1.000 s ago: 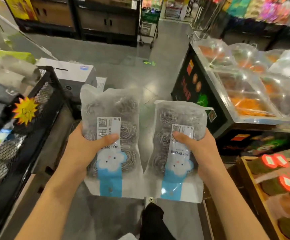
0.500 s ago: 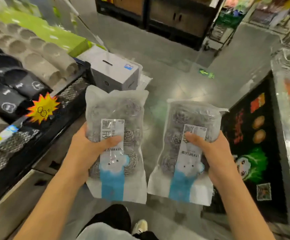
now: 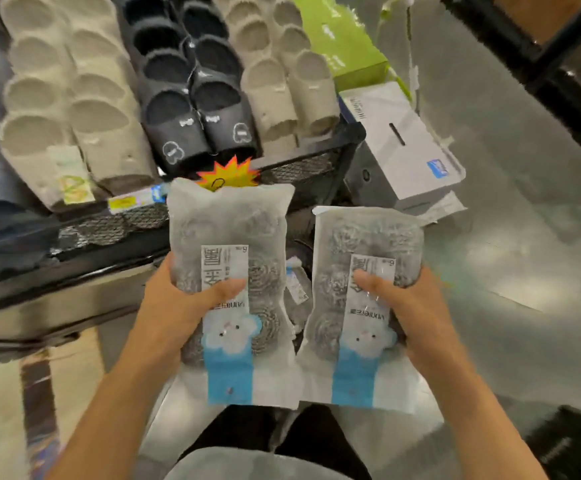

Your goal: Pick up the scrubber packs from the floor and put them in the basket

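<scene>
Two scrubber packs are up off the floor, one per hand, held side by side in mid frame w/ labels facing the camera.

Left hand [image 3: 174,306] grips the left scrubber pack [image 3: 233,285] from its left edge, thumb curled across the white label, other fingers hidden behind the bag. Pack is upright, its top edge overlapping the orange starburst price tag [image 3: 228,173] at 12 o'clock from it.

Right hand [image 3: 417,306] grips the right scrubber pack [image 3: 358,306] from its right edge, thumb pressed over the label, fingers wrapped behind & out of sight. This pack sits slightly lower than the left one; the two bags' bottom corners nearly touch or overlap near the blue stripes, can't tell which.

Each bag is clear plastic w/ coiled steel scrubbers inside, a white label and a blue band w/ a cartoon cloud face.

Between the packs, lower down, a third scrubber pack [image 3: 296,282] shows in part, blurred; what it rests in can't be made out.

At 10–12 o'clock: black mesh display rack [image 3: 302,168] holding rows of slippers, beige slippers [image 3: 109,133] left and right, black slippers [image 3: 199,129] in the middle. At 1–2 o'clock: white box [image 3: 406,147] on the grey floor [image 3: 524,237], green box [image 3: 344,43] behind it. At 6 o'clock, the person's dark trousers [image 3: 316,441].
</scene>
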The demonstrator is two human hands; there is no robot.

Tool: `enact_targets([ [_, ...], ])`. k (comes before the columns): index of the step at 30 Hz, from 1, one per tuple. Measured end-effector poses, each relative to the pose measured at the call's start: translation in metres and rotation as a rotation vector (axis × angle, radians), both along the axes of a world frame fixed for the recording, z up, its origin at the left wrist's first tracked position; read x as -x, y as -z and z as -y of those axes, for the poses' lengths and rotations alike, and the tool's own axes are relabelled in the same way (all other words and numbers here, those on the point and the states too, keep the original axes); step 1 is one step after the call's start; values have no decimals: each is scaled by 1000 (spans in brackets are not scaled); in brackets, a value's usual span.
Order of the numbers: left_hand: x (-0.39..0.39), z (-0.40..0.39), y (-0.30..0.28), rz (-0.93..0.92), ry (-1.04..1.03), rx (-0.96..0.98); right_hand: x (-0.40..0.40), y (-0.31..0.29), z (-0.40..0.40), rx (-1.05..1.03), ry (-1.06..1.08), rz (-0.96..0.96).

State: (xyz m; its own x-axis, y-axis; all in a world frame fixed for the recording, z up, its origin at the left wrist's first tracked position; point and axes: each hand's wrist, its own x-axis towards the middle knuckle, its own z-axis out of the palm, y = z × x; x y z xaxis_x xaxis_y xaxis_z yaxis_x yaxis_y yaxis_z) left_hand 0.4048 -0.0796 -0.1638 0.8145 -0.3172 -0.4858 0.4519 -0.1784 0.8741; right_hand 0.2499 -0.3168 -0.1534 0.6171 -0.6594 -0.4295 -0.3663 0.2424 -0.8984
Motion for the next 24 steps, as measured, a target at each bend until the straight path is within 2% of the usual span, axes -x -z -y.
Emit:
enact_targets([
  [6,4,-1,42,-75,-288,-50,-69,59,34,-46,-258,-75],
  [10,18,5,93,-116,-433,-120,-96,118,45,-73,-382,-132],
  [15,28,13,179,-207,-524,-165,-101,210,44,-99,-485,-222],
  [20,30,7,266,-223,-525,-201,-102,295,37,-101,-531,-286],
  [24,33,-8,307,-225,-537,-197,-110,342,29,-81,-571,-314],
])
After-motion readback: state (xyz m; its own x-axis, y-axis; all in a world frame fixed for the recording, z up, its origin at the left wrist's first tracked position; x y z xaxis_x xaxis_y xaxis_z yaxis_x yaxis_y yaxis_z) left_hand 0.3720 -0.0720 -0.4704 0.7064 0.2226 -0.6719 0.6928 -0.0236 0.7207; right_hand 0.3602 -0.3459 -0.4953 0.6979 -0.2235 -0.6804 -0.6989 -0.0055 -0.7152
